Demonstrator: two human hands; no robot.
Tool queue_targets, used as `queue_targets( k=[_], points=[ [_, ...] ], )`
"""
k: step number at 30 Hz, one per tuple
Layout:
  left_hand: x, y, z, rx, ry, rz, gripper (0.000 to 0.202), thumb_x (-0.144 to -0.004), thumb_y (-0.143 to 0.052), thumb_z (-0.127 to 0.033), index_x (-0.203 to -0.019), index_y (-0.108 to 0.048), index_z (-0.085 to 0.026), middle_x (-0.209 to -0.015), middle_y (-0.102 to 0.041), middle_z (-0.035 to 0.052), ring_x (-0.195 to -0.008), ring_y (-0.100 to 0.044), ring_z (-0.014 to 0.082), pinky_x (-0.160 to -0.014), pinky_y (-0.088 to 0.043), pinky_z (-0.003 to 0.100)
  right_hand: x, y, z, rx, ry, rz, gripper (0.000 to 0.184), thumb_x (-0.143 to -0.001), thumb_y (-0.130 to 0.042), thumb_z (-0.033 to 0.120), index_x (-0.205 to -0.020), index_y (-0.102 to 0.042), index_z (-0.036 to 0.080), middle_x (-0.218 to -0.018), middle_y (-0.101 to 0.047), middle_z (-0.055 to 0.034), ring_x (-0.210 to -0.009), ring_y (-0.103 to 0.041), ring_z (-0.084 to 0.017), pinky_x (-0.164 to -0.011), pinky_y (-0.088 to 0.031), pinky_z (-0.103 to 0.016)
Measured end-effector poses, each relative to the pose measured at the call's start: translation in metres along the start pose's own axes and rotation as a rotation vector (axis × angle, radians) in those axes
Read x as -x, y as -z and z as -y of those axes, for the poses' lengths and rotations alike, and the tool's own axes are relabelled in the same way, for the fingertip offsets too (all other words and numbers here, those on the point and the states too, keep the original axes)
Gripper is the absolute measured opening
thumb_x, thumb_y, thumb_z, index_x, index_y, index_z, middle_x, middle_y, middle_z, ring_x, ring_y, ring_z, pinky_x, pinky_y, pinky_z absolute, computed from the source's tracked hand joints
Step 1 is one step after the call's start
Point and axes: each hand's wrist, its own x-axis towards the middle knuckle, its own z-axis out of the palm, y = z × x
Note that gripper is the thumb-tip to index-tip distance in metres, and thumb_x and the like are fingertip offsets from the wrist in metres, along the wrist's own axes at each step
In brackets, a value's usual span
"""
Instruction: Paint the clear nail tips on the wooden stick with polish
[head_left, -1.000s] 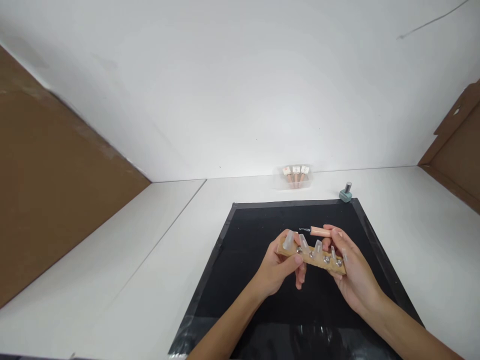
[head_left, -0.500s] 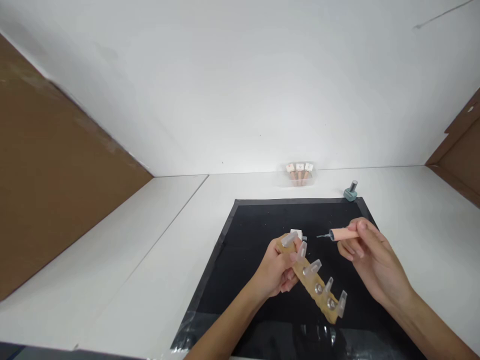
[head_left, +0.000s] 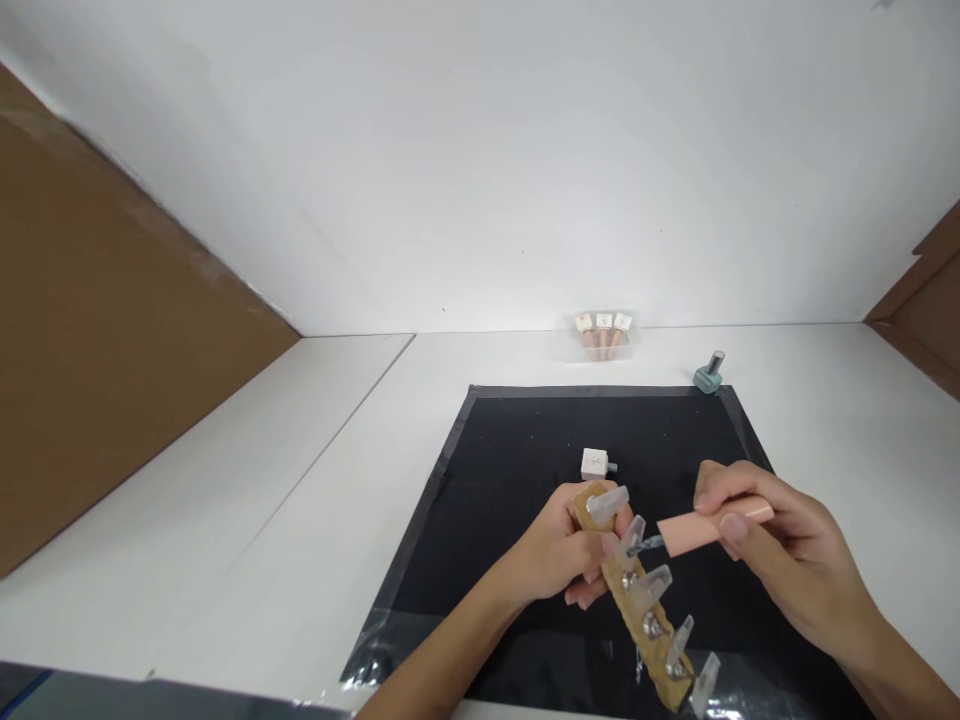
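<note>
My left hand [head_left: 566,548] is closed around the upper end of a tan strip [head_left: 637,620], which slants down to the right. Several clear false nail tips [head_left: 651,588] stand along the strip on small shiny mounts. In my right hand [head_left: 787,560] is a nail polish brush [head_left: 709,526] with a peach cap-handle, held between thumb and fingers. Its dark bristles meet the second nail tip [head_left: 632,535] from the top, or lie just in front of it. Just beyond my left hand, an uncapped white nail polish bottle [head_left: 595,464] lies on its side on the black mat.
A black mat [head_left: 517,440] with taped edges covers part of the white table [head_left: 300,500]. At the back stands a clear box [head_left: 571,345] holding several peach-handled bottles. A teal bottle [head_left: 707,379] with a silver cap stands by the mat's far right corner. Brown panels flank both sides.
My right hand has moved left and down, bringing the brush to the second nail tip. The strip in my left hand has shifted slightly right and down, uncovering more of the white bottle.
</note>
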Motion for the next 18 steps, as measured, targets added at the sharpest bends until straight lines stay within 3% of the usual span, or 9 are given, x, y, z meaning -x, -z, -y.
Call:
queue_targets(
  k=[5,7,12,18],
  points=[
    [0.0011,0.0009,-0.0006,-0.011,0.005,0.017,0.035,-0.065,-0.077,-0.042,-0.065,-0.054,-0.015,-0.035,-0.044,-0.0093,-0.024,-0.037,0.0032,-0.022,-0.027,0.01,-0.0015,0.0046,0.0039,0.12,0.08,-0.047,0.017,-0.089,-0.058,0.04,-0.079,-0.065,0.028,-0.063,-0.056,0.0015,-0.052,-0.046,-0.012,-0.047,-0.034,-0.023],
    [0.0012,0.0005,-0.001,-0.016,0.001,0.021,0.033,-0.066,-0.077,-0.039,-0.065,-0.054,-0.015,-0.036,-0.045,-0.0093,-0.024,-0.037,0.003,-0.022,-0.027,0.009,-0.0009,0.0057,0.0038,0.099,0.081,-0.063,0.018,-0.09,-0.057,0.042,-0.08,-0.064,0.028,-0.061,-0.054,0.0021,-0.052,-0.045,-0.012,-0.047,-0.034,-0.023],
    [0.0011,0.0019,-0.0001,-0.046,-0.012,0.025,0.033,-0.068,-0.075,-0.039,-0.065,-0.053,-0.015,-0.037,-0.045,-0.009,-0.024,-0.037,0.0029,-0.023,-0.028,0.01,-0.0012,0.0035,0.0055,0.099,0.09,0.038,0.019,-0.091,-0.055,0.039,-0.081,-0.064,0.027,-0.059,-0.052,0.0028,-0.051,-0.045,-0.011,-0.047,-0.035,-0.023],
    [0.0011,0.0043,0.0013,-0.063,-0.017,0.018,0.037,-0.067,-0.076,-0.043,-0.066,-0.052,-0.014,-0.037,-0.044,-0.0097,-0.023,-0.035,0.0022,-0.022,-0.027,0.009,0.0001,0.0073,0.0034,0.002,0.075,-0.018,0.017,-0.091,-0.056,0.041,-0.087,-0.065,0.028,-0.06,-0.049,0.0034,-0.05,-0.042,-0.01,-0.045,-0.036,-0.021]
  ],
)
